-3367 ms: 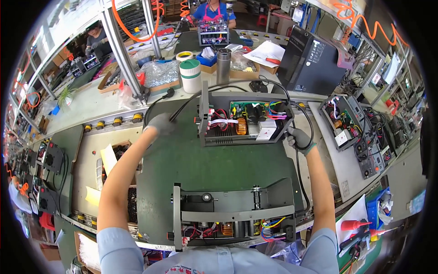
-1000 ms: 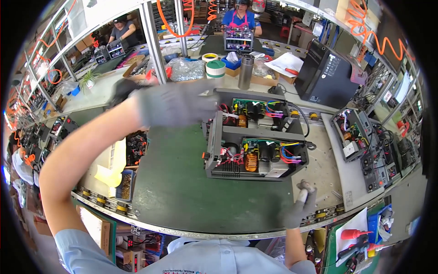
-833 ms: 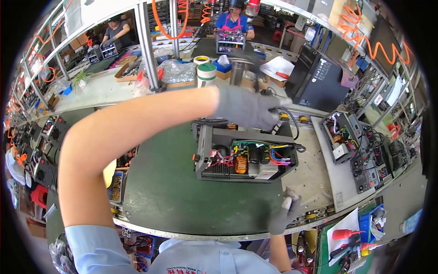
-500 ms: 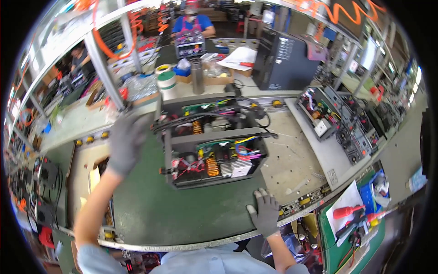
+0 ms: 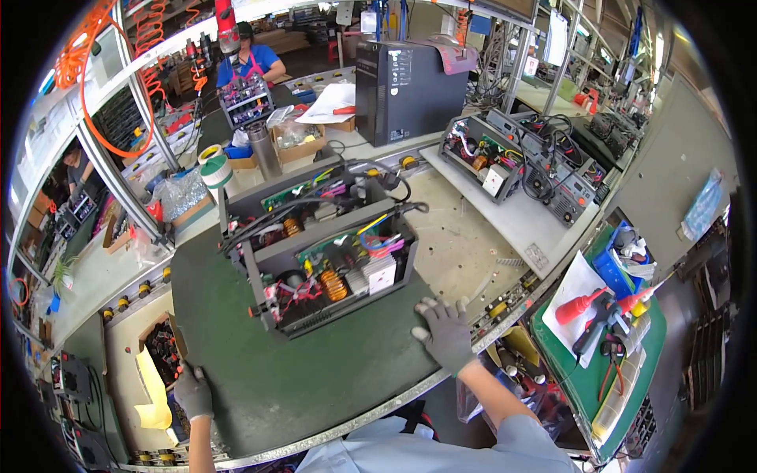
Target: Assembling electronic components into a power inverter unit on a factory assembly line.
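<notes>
My right hand (image 5: 444, 335), in a grey glove with paler fingertips, lies flat on the green work board (image 5: 331, 378) near its right edge, fingers spread. My left hand (image 5: 193, 392), gloved too, rests at the board's left edge beside a cardboard box of small dark parts (image 5: 162, 351). Its fingers point away from me, thumb apart, and I see nothing held. Beyond both hands, on the board, stand two open dark metal units side by side: a nearer chassis (image 5: 331, 276) and a farther chassis (image 5: 296, 209). Circuit boards, copper coils and coloured wires show inside; black cables lie across them.
A yellow paper strip (image 5: 154, 390) lies by the parts box. At right, a grey board holds another open unit (image 5: 485, 158). A side table (image 5: 544, 331) bears red bottles and pliers. Behind stand a steel cylinder (image 5: 264, 150), a tall black case (image 5: 410, 94) and a co-worker (image 5: 256, 59).
My left hand has come down from beside the units to the parts box at the board's left edge. My right hand stays flat on the board. The view has turned right.
</notes>
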### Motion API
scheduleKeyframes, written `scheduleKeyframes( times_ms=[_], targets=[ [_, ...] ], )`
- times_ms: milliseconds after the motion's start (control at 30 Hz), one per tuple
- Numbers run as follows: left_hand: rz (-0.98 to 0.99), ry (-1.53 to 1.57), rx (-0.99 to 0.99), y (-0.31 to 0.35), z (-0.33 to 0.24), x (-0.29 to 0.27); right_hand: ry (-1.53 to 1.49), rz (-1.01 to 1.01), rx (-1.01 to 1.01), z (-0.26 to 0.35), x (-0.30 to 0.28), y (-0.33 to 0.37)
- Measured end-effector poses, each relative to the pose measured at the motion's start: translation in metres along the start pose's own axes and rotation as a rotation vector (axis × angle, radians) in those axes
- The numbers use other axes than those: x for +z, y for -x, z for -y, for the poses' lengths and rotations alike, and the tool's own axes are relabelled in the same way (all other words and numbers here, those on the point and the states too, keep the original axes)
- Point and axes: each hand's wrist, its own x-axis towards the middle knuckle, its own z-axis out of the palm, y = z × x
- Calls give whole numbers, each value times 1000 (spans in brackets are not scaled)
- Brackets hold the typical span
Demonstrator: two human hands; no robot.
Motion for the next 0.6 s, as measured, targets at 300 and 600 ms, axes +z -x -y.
scheduleKeyframes(
  times_ms=[300,600],
  targets=[
    [271,658,-212,-2,-78,-32,-261,-293,-106,56,-19,7],
    [335,907,-153,17,-198,-31,-406,-10,-450,130,17,28]
  ],
)
